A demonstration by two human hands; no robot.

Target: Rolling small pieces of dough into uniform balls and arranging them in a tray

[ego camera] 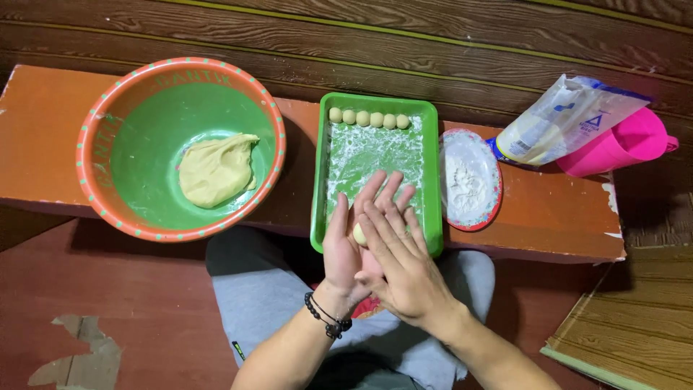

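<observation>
Now dough ball (359, 234) pressed between left hand (349, 244), right hand (398, 261)

A low orange counter (43, 137) with chipped edges stands against a dark wood-grain plank wall (404, 43), over a reddish-brown floor (130, 318) with a worn patch, beside what appears to be a green-edged wooden board (635, 325).

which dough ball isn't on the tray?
The dough ball pressed between the left hand and right hand, peeking out at the palms' left edge. The other six sit in a row along the far end of the green tray.
</observation>
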